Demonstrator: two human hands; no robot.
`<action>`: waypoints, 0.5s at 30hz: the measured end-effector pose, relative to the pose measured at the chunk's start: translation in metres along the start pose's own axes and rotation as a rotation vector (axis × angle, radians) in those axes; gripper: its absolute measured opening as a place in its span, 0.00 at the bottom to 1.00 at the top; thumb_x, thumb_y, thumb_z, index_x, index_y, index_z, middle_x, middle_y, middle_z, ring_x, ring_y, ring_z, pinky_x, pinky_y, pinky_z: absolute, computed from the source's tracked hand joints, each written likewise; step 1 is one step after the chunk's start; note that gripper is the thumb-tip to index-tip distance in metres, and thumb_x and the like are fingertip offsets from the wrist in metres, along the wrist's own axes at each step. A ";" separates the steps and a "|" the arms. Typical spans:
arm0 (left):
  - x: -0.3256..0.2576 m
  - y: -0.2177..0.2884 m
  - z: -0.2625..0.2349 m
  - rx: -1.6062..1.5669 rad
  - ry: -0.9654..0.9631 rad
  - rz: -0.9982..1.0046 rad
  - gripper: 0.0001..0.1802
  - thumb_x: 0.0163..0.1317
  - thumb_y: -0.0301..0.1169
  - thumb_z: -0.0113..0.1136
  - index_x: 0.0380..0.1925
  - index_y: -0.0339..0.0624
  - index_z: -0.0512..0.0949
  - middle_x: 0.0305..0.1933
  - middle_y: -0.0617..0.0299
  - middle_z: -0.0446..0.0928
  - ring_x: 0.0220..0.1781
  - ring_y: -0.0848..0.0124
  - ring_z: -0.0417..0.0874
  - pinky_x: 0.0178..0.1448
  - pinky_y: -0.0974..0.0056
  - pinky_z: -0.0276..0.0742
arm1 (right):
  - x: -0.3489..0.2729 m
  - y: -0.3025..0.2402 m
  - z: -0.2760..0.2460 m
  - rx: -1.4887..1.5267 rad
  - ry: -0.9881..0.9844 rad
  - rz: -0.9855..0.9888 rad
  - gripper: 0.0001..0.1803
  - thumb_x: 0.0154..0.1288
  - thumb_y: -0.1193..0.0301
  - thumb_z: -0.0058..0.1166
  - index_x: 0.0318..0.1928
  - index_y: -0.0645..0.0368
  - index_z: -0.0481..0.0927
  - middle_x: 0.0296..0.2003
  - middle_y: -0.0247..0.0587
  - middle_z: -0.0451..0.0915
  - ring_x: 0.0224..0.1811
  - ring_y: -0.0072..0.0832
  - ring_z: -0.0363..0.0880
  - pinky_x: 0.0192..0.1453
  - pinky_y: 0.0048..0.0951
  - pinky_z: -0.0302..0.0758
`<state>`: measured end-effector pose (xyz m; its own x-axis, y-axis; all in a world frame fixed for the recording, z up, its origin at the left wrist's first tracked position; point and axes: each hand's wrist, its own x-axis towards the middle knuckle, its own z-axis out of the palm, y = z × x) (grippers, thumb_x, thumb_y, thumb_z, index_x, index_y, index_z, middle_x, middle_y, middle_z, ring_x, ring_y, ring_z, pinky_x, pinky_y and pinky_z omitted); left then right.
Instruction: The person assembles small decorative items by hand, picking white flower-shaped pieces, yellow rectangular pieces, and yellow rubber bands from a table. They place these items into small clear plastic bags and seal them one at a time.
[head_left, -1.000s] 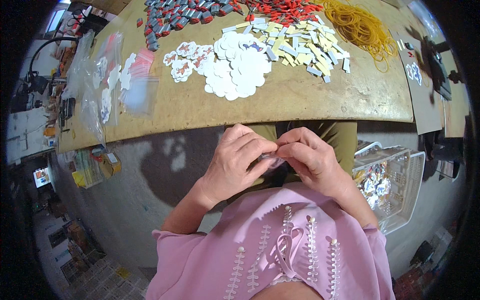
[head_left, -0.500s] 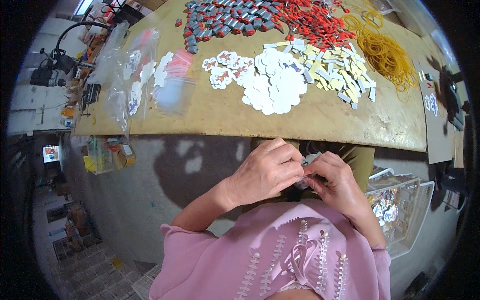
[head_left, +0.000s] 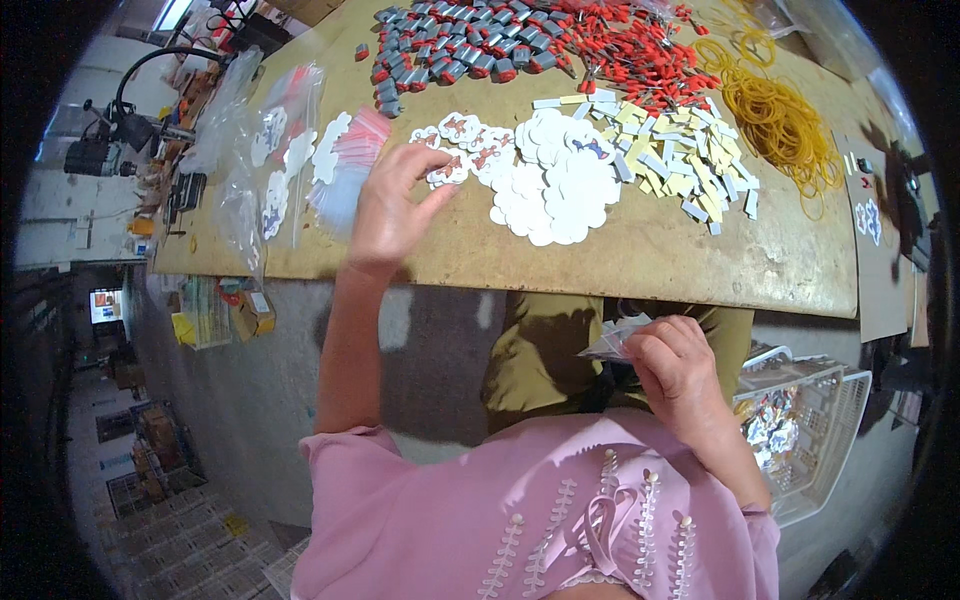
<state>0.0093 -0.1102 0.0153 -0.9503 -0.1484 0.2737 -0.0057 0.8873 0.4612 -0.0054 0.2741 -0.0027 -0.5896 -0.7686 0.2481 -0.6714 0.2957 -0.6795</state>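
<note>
My left hand point(head_left: 393, 208) reaches over the table, its thumb and fingers apart at the edge of a small group of white cutouts with brown printed figures point(head_left: 490, 160). Nothing shows between those fingers; whether the tips touch a cutout I cannot tell. Low over my lap, my right hand point(head_left: 680, 365) pinches a small clear plastic bag point(head_left: 610, 342); what is inside is too small to make out. Right beside the printed cutouts lies a heap of plain white cutouts point(head_left: 550, 190). Pink-edged clear zip bags point(head_left: 355, 150) are fanned out just left of my left hand.
Rows of grey and red small parts point(head_left: 470, 45), a pile of red-tipped pieces point(head_left: 650, 65), yellow and grey strips point(head_left: 680, 150) and yellow rubber bands point(head_left: 780, 120) cover the far table. A white basket point(head_left: 850, 420) with shiny filled bags stands at the right, below the table edge.
My left hand has left the bag at my lap and moved up and left to the printed cutouts. My right hand keeps the bag.
</note>
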 end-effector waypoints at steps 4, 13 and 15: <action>0.009 -0.008 -0.001 -0.185 -0.075 -0.123 0.13 0.63 0.24 0.75 0.48 0.38 0.88 0.49 0.58 0.84 0.48 0.70 0.87 0.54 0.64 0.84 | 0.000 -0.002 0.004 0.058 0.012 0.035 0.12 0.56 0.83 0.65 0.42 0.61 0.85 0.40 0.46 0.80 0.44 0.46 0.80 0.52 0.42 0.78; 0.010 -0.024 -0.002 -0.221 -0.029 -0.061 0.08 0.70 0.26 0.71 0.46 0.37 0.89 0.40 0.59 0.86 0.40 0.71 0.87 0.45 0.65 0.82 | -0.001 0.001 0.006 0.054 -0.011 -0.005 0.12 0.54 0.83 0.67 0.41 0.63 0.85 0.41 0.45 0.80 0.46 0.46 0.81 0.53 0.44 0.78; 0.009 -0.018 0.004 -0.120 0.031 -0.043 0.07 0.70 0.26 0.71 0.45 0.36 0.88 0.39 0.57 0.86 0.38 0.70 0.87 0.43 0.65 0.82 | 0.002 -0.001 0.004 -0.027 0.038 -0.060 0.14 0.52 0.83 0.70 0.41 0.62 0.86 0.41 0.44 0.81 0.46 0.45 0.82 0.52 0.45 0.79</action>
<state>-0.0004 -0.1261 0.0062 -0.9399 -0.1998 0.2769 -0.0066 0.8214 0.5703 -0.0042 0.2698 -0.0044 -0.5638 -0.7638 0.3142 -0.7177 0.2648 -0.6440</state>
